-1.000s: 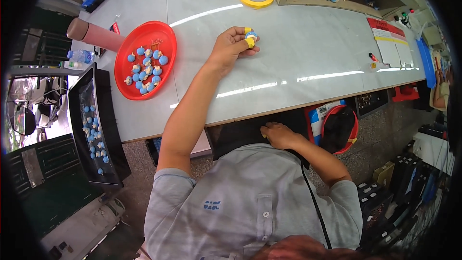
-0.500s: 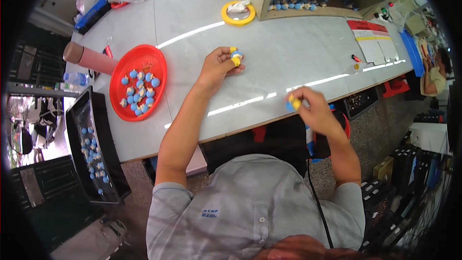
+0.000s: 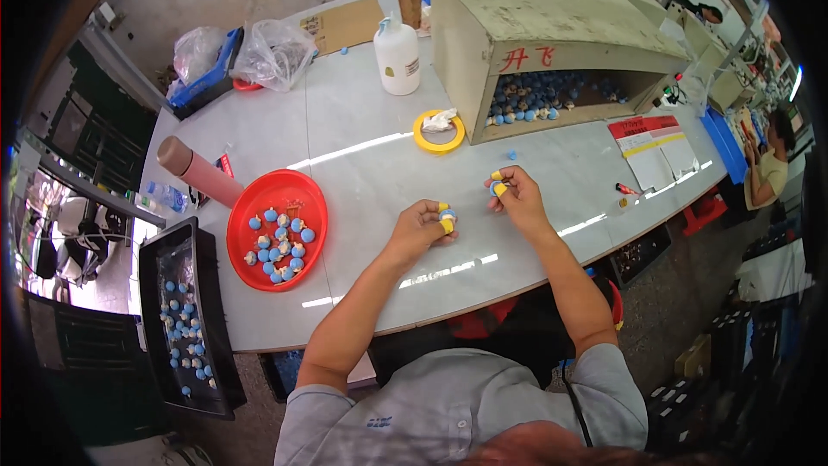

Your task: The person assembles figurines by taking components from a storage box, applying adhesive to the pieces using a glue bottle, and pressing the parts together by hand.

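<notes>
My left hand (image 3: 420,231) pinches a small blue-and-white ball-shaped figure piece (image 3: 448,217) above the middle of the table. To its right, my right hand (image 3: 520,200) grips a small blue piece (image 3: 496,189), mostly covered by the fingers. Yellow covers wrap the thumb tip and a fingertip on both hands. The two hands are apart. A single small blue piece (image 3: 511,154) lies on the table beyond my right hand. At left, a red round tray (image 3: 320,217) carries several blue balls with cream-coloured parts.
A beige open-fronted cabinet (image 3: 552,17) full of blue balls stands at the back. Before it lies a yellow tape roll (image 3: 422,140), beside a white bottle (image 3: 398,65). A pink flask (image 3: 203,174) leans near the tray. A black bin (image 3: 228,362) holds more balls. Papers (image 3: 668,164) lie right.
My right hand has moved from the table's near edge in over the tabletop, closer to my left hand. The view has tilted up. A loose blue piece now shows before the cabinet.
</notes>
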Tool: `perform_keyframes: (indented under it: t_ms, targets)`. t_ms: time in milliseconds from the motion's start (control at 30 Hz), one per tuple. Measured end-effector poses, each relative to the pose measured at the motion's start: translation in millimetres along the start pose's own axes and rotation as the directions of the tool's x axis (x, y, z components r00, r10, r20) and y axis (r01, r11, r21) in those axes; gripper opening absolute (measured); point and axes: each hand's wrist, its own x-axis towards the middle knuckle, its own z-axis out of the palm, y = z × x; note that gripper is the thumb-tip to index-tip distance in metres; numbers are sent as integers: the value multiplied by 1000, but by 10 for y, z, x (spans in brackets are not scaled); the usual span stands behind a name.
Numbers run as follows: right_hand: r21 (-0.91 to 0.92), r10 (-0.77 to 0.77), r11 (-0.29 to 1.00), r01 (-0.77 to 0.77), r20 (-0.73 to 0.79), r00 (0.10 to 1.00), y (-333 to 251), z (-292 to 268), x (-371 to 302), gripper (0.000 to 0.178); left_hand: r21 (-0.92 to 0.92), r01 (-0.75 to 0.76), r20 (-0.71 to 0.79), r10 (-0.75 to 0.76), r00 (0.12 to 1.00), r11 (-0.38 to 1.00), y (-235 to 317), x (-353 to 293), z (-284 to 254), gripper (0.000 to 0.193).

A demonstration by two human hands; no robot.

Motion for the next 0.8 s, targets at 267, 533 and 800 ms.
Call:
perform_keyframes:
  t_ms: [267, 533, 800]
  targets:
    - [67, 55, 996, -64, 120, 991, -85, 297, 100, 12, -100, -34, -19, 32, 999, 994, -56, 88, 5, 38]
    - [-30, -289, 955, 296, 147, 946, 201, 451, -48, 20, -90, -86, -75, 79, 994, 992, -52, 54, 35, 30]
    - [-146, -363, 909, 391, 189, 913, 93, 483, -111, 19, -62, -101, -120, 93, 988, 993, -71, 71, 68, 32]
